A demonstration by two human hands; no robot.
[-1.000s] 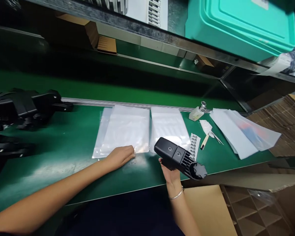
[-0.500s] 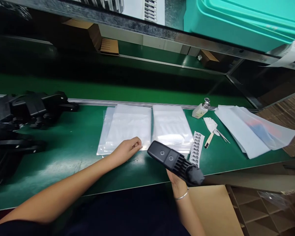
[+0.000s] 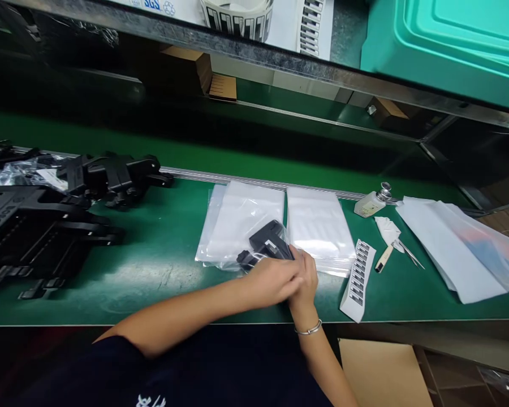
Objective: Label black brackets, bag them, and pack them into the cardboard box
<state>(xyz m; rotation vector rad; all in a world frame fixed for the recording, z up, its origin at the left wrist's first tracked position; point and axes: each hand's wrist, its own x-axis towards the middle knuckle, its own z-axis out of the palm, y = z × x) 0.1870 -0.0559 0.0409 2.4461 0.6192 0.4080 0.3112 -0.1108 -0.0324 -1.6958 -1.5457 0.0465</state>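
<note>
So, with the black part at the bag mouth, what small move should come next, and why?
Probably slide the black part deeper into the clear bag: its far end lies under the film, while the left hand and right hand cover its near end at the opening.

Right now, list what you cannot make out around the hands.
Head view only.
Black plastic part in the clear bag: its near end is hidden under the left hand and right hand.
Either hand's grip: the fingers overlap, so it cannot be told.
Barcode label strip: print too small to read.
Teal bin: cut off by the top and right edges.
</note>
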